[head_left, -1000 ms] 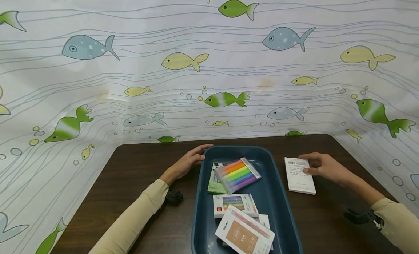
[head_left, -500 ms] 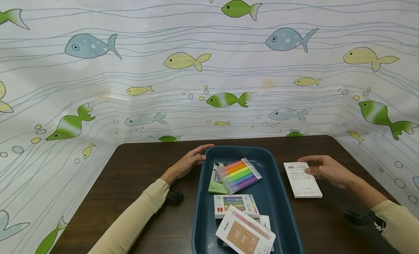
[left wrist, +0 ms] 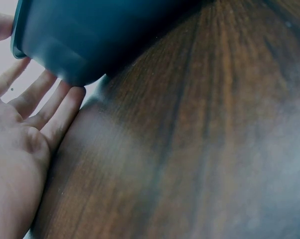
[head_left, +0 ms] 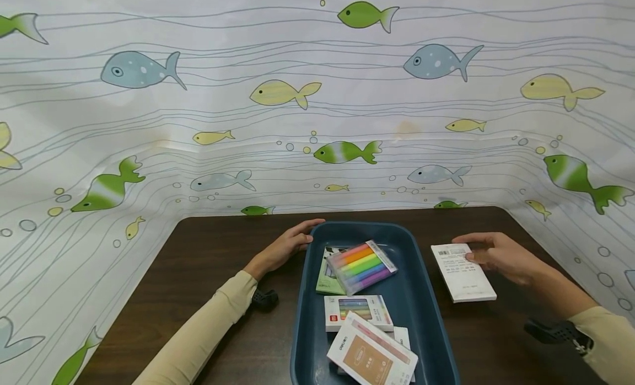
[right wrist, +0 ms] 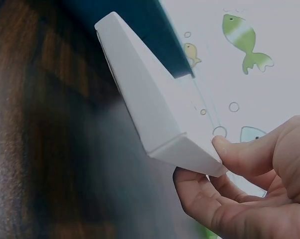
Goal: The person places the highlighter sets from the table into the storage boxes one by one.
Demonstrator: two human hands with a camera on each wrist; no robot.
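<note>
Pinched at one corner by my right hand (head_left: 506, 258), a small flat white box (head_left: 463, 274) with a barcode and printed text is to the right of the tray. In the right wrist view, the thumb (right wrist: 244, 154) lies on one face of the box (right wrist: 145, 94) and the fingers are under it; it tilts above the dark table. My left hand (head_left: 283, 250) touches the far left corner of a dark blue tray (head_left: 409, 274). From the left wrist, its fingers (left wrist: 58, 112) look mostly straight against the tray's outer wall (left wrist: 85, 40).
Inside the tray lie a clear pack of rainbow-coloured markers (head_left: 362, 268), a green box (head_left: 326, 280), a white box with a window showing coloured pens (head_left: 354, 312) and a white-and-brown box (head_left: 372, 349) over another partly hidden one. A fish-patterned sheet (head_left: 283, 54) surrounds the brown table (head_left: 213, 258).
The white box has shifted slightly right and towards me, turning a little in my right hand. My left hand stays at the tray's corner. The head view has drifted slightly.
</note>
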